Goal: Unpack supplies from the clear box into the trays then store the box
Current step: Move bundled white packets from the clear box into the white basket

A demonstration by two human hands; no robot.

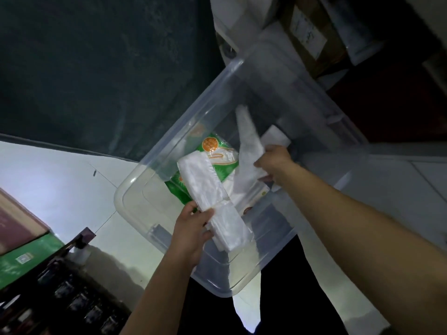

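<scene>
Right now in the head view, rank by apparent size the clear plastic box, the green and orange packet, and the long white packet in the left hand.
1. Clear plastic box, by far.
2. and 3. Green and orange packet and long white packet: too alike, and overlapping, to rank.

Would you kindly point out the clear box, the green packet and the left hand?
clear box (135,180): head view, left rim.
green packet (217,151): head view, printed front.
left hand (191,230): head view, back of hand.
</scene>
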